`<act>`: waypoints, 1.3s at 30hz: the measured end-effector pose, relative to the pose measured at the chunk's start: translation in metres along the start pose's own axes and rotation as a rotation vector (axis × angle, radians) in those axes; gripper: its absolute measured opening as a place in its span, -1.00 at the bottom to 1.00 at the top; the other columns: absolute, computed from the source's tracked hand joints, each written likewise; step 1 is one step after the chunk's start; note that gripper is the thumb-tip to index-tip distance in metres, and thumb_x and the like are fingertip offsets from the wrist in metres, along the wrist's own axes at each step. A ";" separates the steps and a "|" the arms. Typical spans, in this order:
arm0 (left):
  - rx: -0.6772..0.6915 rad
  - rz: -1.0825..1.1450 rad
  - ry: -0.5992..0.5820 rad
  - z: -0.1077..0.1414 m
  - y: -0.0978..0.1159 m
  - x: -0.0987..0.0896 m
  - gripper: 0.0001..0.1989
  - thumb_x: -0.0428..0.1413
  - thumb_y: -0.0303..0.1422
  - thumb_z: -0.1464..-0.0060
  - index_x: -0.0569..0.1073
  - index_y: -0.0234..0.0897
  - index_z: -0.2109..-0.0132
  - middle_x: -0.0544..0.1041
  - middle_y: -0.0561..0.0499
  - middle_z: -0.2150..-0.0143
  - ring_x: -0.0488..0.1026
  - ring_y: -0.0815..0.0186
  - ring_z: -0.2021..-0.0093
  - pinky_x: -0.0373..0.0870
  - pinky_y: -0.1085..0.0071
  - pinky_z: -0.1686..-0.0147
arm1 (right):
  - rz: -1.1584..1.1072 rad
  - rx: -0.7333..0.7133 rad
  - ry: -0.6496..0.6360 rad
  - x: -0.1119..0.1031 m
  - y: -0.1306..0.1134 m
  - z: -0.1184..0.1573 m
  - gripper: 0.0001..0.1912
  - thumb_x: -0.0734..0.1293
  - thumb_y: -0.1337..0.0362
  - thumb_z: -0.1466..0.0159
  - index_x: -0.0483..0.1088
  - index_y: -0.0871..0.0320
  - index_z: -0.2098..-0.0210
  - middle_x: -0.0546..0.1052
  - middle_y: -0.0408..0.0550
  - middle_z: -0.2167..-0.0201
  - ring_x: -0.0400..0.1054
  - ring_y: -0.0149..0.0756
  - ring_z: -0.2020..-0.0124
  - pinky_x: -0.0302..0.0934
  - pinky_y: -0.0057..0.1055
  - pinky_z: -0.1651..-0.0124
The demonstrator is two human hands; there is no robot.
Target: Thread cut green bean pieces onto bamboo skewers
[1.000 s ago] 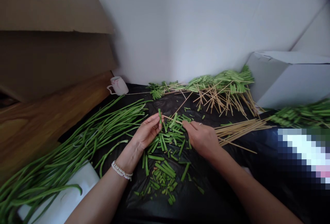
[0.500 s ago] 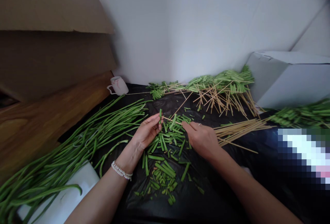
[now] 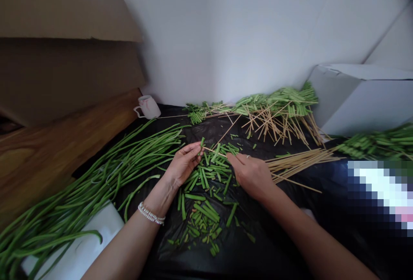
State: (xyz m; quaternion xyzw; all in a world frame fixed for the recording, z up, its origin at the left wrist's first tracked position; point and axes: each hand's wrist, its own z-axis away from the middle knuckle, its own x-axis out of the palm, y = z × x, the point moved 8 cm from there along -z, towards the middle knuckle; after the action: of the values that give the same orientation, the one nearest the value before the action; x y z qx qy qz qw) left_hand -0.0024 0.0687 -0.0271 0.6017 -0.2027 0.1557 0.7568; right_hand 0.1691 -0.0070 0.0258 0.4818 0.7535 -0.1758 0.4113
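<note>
Between the thumb and fingers of my left hand [image 3: 186, 162] is a short green bean piece [image 3: 202, 142]. My right hand [image 3: 251, 171] grips a thin wooden skewer [image 3: 210, 149], whose far end meets that bean piece at my left fingertips. Another bean piece [image 3: 217, 152] lies across the skewer, near my right fingers; whether it is pierced I cannot tell. Below both hands, cut bean pieces [image 3: 206, 211] are scattered on the black plastic sheet [image 3: 264, 245].
Long green beans [image 3: 129, 159] spread on the left, partly over a white box [image 3: 93, 245]. A white mug [image 3: 149, 107] stands behind them. Skewered beans [image 3: 277, 99] lie along the wall, loose skewers [image 3: 300, 162] at right. A white carton [image 3: 364, 95] stands at back right.
The bean piece in my left fingers has tilted and sits slightly lower. My right hand has shifted very slightly left with the skewer.
</note>
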 end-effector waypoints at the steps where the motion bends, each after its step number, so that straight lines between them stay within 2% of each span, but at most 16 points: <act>1: -0.006 0.007 -0.008 0.000 0.000 0.000 -0.78 0.32 -0.51 0.14 0.56 -0.38 0.26 0.56 0.00 0.37 0.46 0.47 0.40 0.40 0.60 0.40 | -0.003 0.001 0.000 0.000 0.000 0.000 -0.71 0.19 0.42 -0.28 0.41 0.19 0.05 0.48 -0.13 0.43 0.29 -0.41 0.45 0.01 -0.42 0.41; 4: -0.042 0.017 -0.039 -0.001 -0.003 0.002 -0.83 0.32 -0.49 0.14 0.54 -0.39 0.32 0.52 0.01 0.42 0.43 0.49 0.44 0.38 0.60 0.43 | -0.012 0.004 0.005 0.000 0.000 0.000 -0.70 0.18 0.43 -0.27 0.41 0.19 0.05 0.49 -0.12 0.42 0.29 -0.42 0.45 0.02 -0.43 0.40; 8: -0.051 -0.012 -0.052 -0.001 -0.004 0.002 -0.80 0.35 -0.48 0.18 0.54 -0.42 0.34 0.52 0.00 0.43 0.43 0.48 0.44 0.38 0.59 0.42 | -0.016 0.013 0.005 -0.001 0.000 0.000 -0.70 0.17 0.45 -0.26 0.41 0.19 0.06 0.50 -0.12 0.41 0.30 -0.42 0.44 0.02 -0.43 0.39; 15: -0.043 -0.052 -0.053 0.002 -0.003 0.004 -0.78 0.37 -0.48 0.22 0.55 -0.43 0.35 0.52 0.00 0.44 0.42 0.48 0.45 0.37 0.59 0.40 | -0.076 0.092 -0.153 0.007 -0.001 0.000 -0.72 0.18 0.46 -0.24 0.41 0.14 0.13 0.51 -0.12 0.37 0.32 -0.40 0.45 0.00 -0.42 0.42; 22: -0.052 -0.089 -0.098 0.002 -0.008 0.006 -0.78 0.37 -0.43 0.21 0.56 -0.42 0.35 0.52 0.00 0.44 0.41 0.49 0.45 0.36 0.57 0.38 | -0.132 0.082 -0.038 0.003 0.000 -0.001 -0.73 0.15 0.45 -0.28 0.41 0.19 0.12 0.52 -0.08 0.38 0.35 -0.37 0.34 0.10 -0.45 0.29; 29: -0.038 -0.113 -0.119 0.003 -0.006 0.008 -0.81 0.36 -0.43 0.19 0.56 -0.41 0.37 0.51 0.01 0.45 0.40 0.49 0.46 0.35 0.56 0.38 | -0.169 0.115 -0.143 0.011 -0.001 0.001 -0.75 0.12 0.46 -0.29 0.41 0.16 0.21 0.50 -0.13 0.38 0.32 -0.40 0.41 0.04 -0.45 0.36; 34: -0.037 -0.132 -0.130 0.005 -0.006 0.010 -0.81 0.36 -0.41 0.19 0.57 -0.40 0.38 0.51 0.02 0.45 0.40 0.49 0.45 0.35 0.55 0.37 | -0.183 0.115 -0.112 0.007 -0.001 0.000 -0.74 0.11 0.45 -0.31 0.42 0.16 0.24 0.49 -0.12 0.39 0.31 -0.39 0.40 0.03 -0.45 0.34; 39: -0.063 -0.206 -0.169 0.009 -0.015 0.017 -0.81 0.37 -0.40 0.21 0.57 -0.38 0.40 0.50 0.04 0.46 0.38 0.49 0.47 0.33 0.54 0.37 | -0.216 0.088 -0.122 0.008 -0.008 -0.001 -0.76 0.12 0.45 -0.31 0.40 0.16 0.25 0.49 -0.13 0.39 0.31 -0.41 0.38 0.03 -0.46 0.34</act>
State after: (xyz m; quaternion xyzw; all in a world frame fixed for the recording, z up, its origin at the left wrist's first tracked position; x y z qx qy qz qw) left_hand 0.0189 0.0563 -0.0295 0.6060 -0.2075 0.0194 0.7677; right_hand 0.1601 -0.0053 0.0190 0.4040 0.7661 -0.2810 0.4134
